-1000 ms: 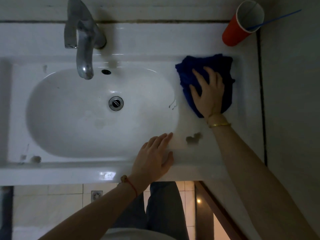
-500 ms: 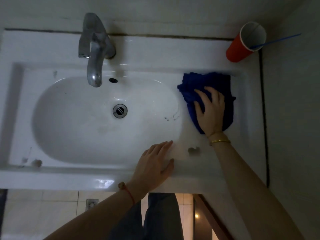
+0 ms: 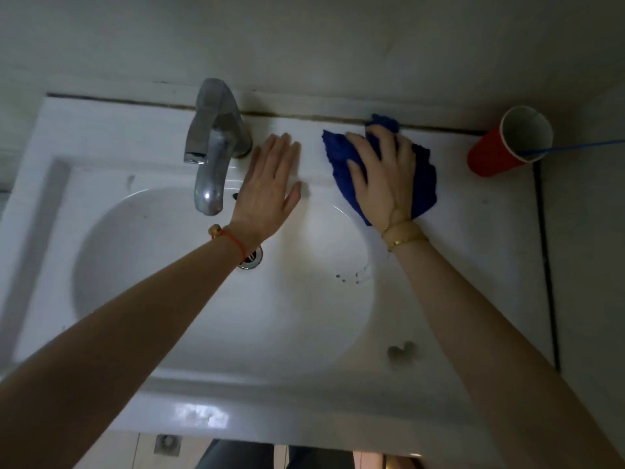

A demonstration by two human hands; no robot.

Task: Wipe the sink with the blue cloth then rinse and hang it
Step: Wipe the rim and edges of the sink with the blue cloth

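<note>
On the sink's [image 3: 101, 137] back ledge, my right hand [image 3: 382, 177] presses the blue cloth [image 3: 422, 184], fingers spread. My left hand [image 3: 270, 187] lies flat beside the faucet [image 3: 216, 143], fingers together.

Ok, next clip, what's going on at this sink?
A person is wiping the white sink. The right hand presses the blue cloth flat on the back ledge, right of the faucet. The left hand rests open on the ledge between faucet and cloth. A red cup stands at the far right corner. Dark spots show in the basin; no water is running.
</note>
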